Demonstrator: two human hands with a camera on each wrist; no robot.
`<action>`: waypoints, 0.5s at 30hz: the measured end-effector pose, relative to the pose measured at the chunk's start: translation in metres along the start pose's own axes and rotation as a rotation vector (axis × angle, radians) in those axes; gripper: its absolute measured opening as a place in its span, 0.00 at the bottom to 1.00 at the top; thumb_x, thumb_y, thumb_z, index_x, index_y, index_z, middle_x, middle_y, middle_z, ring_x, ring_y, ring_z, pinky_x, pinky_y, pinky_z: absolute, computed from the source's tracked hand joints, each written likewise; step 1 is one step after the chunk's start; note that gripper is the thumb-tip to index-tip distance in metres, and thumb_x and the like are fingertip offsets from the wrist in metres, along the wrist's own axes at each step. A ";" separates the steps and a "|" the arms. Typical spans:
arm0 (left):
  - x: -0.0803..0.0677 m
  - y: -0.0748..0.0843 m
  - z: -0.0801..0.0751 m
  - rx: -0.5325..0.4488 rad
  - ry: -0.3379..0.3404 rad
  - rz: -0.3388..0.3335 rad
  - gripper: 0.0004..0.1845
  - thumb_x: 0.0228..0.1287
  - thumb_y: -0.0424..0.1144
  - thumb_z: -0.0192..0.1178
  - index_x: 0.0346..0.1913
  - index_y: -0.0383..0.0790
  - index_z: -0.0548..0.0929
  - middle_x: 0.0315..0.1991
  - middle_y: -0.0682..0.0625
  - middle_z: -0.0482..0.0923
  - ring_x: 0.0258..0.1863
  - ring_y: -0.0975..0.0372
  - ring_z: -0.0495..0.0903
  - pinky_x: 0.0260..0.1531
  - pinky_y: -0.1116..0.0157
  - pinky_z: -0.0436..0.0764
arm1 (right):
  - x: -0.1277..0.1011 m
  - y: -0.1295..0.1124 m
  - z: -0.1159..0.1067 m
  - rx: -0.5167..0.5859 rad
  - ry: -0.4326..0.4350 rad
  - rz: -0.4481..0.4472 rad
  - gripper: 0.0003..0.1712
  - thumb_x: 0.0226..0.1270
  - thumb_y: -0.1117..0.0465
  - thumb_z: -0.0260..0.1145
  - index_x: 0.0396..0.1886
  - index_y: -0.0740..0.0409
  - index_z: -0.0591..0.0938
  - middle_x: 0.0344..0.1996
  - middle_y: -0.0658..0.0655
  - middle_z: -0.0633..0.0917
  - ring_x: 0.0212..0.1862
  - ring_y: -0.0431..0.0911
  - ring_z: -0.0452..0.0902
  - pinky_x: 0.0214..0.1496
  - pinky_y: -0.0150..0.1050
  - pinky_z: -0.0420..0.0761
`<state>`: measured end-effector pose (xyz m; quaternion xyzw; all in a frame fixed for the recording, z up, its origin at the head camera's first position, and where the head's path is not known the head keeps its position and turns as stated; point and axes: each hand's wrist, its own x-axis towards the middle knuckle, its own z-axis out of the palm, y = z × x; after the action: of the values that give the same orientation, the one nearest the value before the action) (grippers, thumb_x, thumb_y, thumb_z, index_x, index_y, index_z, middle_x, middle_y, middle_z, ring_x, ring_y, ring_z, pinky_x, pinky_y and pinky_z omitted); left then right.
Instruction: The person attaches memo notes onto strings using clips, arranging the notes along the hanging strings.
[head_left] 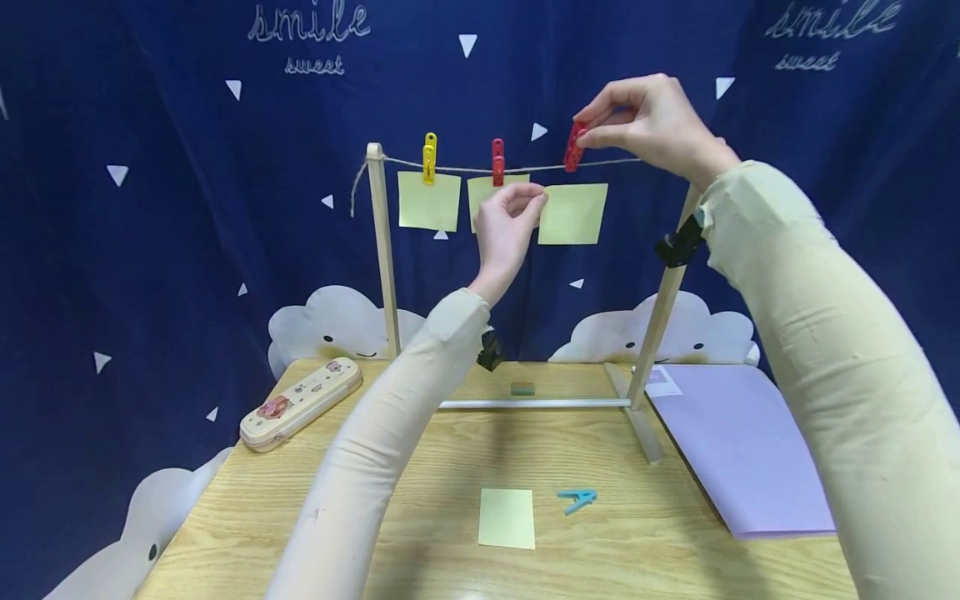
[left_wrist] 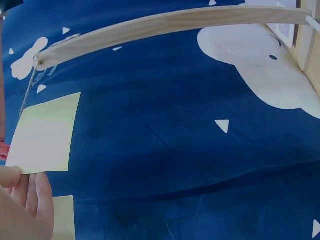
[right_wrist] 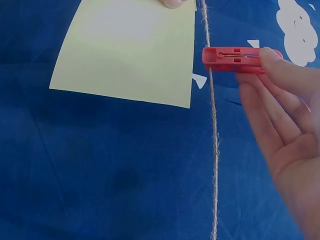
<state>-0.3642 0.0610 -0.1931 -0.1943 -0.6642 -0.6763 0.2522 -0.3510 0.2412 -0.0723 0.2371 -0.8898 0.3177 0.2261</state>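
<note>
Right hand: the right hand (head_left: 651,125) was in the upper right of the head view, pinching a red peg (head_left: 574,147) between thumb and fingertips; the peg sat at the string (head_left: 465,169), its jaws across the twine in the right wrist view

Left hand: the left hand (head_left: 507,223) was at centre frame, fingers curled, pinching the upper left corner of a yellow note (head_left: 573,214) and holding it just under the string

Yellow note: it hung below the line, slightly left of the red peg; whether the peg gripped the paper, I could not tell

Line: two more notes hung to the left, one under a yellow peg (head_left: 429,158), one under a second red peg (head_left: 498,162)

Worktop: on the wooden worktop (head_left: 420,492) lay a spare yellow note (head_left: 507,517) and a blue peg (head_left: 577,499) at lower centre; a pencil case (head_left: 301,403) at the left; a purple folder (head_left: 738,446) at the right
</note>
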 end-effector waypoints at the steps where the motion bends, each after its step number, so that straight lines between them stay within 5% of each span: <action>1: 0.000 0.000 0.000 0.008 0.001 0.001 0.08 0.66 0.33 0.64 0.43 0.32 0.86 0.43 0.39 0.88 0.38 0.57 0.88 0.38 0.72 0.86 | 0.000 0.000 0.000 -0.007 -0.001 0.002 0.19 0.63 0.55 0.71 0.50 0.59 0.86 0.44 0.48 0.88 0.39 0.29 0.84 0.61 0.32 0.80; 15: -0.002 0.003 0.001 0.129 0.057 0.029 0.07 0.66 0.35 0.65 0.42 0.35 0.87 0.41 0.43 0.90 0.38 0.58 0.88 0.32 0.80 0.74 | 0.003 0.001 0.002 -0.002 -0.045 0.056 0.20 0.65 0.56 0.70 0.54 0.60 0.84 0.38 0.40 0.85 0.37 0.28 0.83 0.54 0.28 0.81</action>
<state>-0.3613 0.0623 -0.1918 -0.1680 -0.6962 -0.6335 0.2928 -0.3546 0.2394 -0.0722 0.2192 -0.9012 0.3177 0.1971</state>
